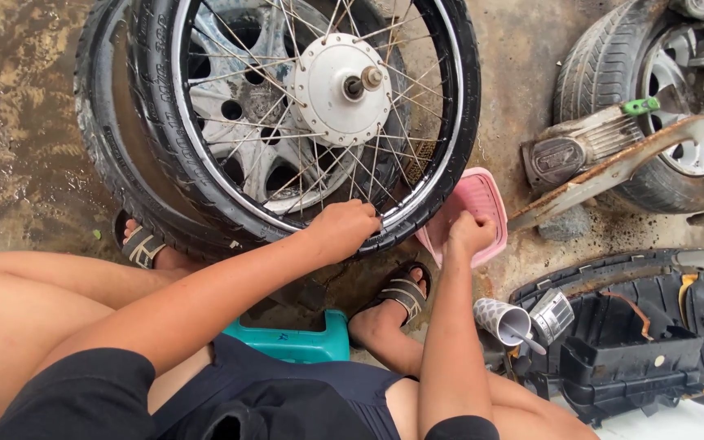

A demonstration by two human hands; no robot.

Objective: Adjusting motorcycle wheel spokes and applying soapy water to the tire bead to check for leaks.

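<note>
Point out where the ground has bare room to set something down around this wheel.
Bare ground lies left of the big tyre, and in a strip between the spoked wheel and the car tyre. It is crowded by the pink tray, where the right hand sits, and around the black plastic parts and cup.

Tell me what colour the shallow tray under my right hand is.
Pink. The tray lies just beside the spoked wheel, seen in the head view.

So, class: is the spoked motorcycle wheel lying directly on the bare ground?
No: the spoked wheel rests on top of a car tyre, with the left hand on its rim.
</note>
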